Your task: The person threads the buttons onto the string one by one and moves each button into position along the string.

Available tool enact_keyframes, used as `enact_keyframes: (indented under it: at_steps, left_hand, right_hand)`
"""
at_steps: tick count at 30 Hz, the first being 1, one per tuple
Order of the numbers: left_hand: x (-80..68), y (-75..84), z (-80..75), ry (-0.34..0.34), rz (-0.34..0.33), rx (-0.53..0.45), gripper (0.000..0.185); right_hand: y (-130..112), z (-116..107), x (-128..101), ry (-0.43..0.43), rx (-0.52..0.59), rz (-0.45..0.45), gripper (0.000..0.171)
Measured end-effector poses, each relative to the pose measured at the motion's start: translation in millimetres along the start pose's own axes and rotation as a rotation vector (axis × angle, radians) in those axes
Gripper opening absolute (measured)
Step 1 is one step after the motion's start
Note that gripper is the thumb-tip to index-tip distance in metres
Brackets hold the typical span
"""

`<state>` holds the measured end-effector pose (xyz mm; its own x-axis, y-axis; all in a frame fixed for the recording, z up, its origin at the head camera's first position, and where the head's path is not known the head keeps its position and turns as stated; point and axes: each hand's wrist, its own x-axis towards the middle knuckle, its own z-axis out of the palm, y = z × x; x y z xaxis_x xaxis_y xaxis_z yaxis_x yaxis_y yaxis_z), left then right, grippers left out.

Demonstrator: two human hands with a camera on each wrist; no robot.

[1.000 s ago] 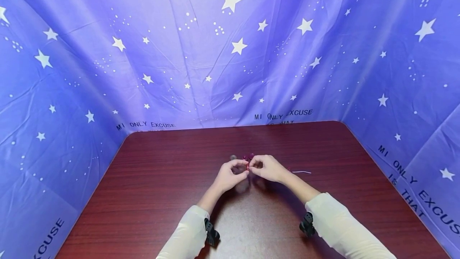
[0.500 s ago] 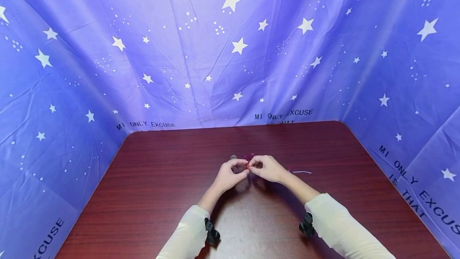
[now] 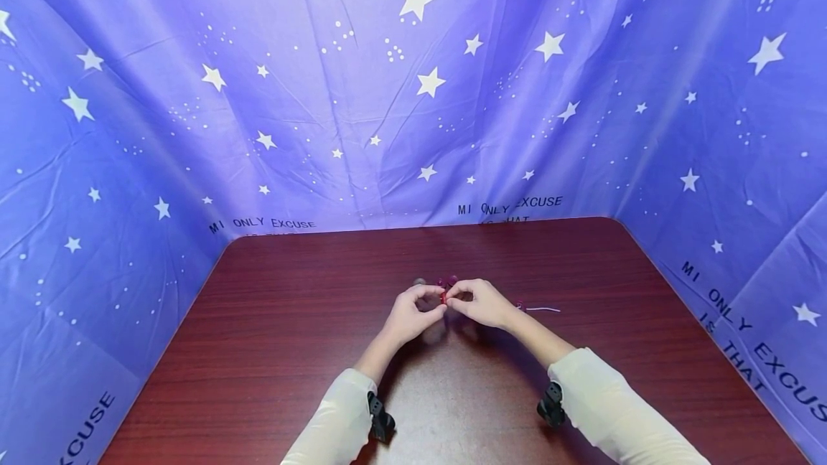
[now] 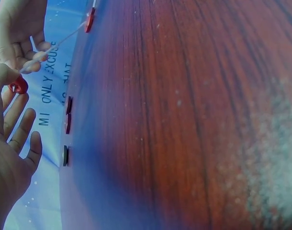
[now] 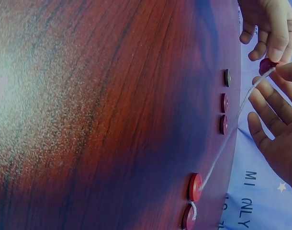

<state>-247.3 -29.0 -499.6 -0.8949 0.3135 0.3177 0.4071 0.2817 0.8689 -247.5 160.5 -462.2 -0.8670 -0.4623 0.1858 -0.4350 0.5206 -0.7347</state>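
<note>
My left hand [image 3: 408,318] pinches a red button [image 4: 18,85] between thumb and fingertips, raised above the table. Opposite it, my right hand [image 3: 486,303] pinches a thin white string [image 5: 237,120] right at that button. Whether the string passes through a hole is hidden by the fingers. From there the string slopes down to a large red button [image 5: 195,187] on the table, with another red button [image 5: 188,217] threaded next to it. A white string tail [image 3: 543,309] lies right of my right wrist.
Two loose dark red buttons [image 5: 224,103] and a dark greenish button [image 5: 227,77] lie in a row on the brown wooden table [image 3: 291,307], just beyond the hands. A blue starry curtain [image 3: 362,92] surrounds the table's back and sides.
Both hands stay in almost the same place. Between the fingertips the red button has shifted very slightly to the left.
</note>
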Motion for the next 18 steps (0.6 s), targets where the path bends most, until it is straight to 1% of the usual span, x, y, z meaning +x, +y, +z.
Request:
enact_keyframes:
  at_steps: [3,6,10,13,18]
  left_hand:
    - [-0.3,-1.0,-1.4,0.010,0.021,0.025,0.028]
    - [-0.1,0.1,-2.3,0.011,0.048,0.079,0.027]
    - [-0.3,2.0,-3.2,0.009,0.073,0.139,0.028]
    - [-0.9,2.6,-3.6,0.010,0.090,0.178,0.028]
    - [-2.1,3.2,-4.4,0.004,0.115,0.254,0.029]
  right_hand:
    - [-0.6,-0.3,0.3,-0.001,0.001,-0.010,0.011]
    - [-1.2,-1.2,0.3,-0.003,0.003,-0.014,0.013]
    - [-3.0,-2.2,0.3,-0.006,0.007,0.010,0.015]
    - [-4.2,-1.6,0.5,-0.002,-0.014,0.015,0.015]
    - [-4.8,0.9,0.0,0.010,-0.067,-0.008,0.014]
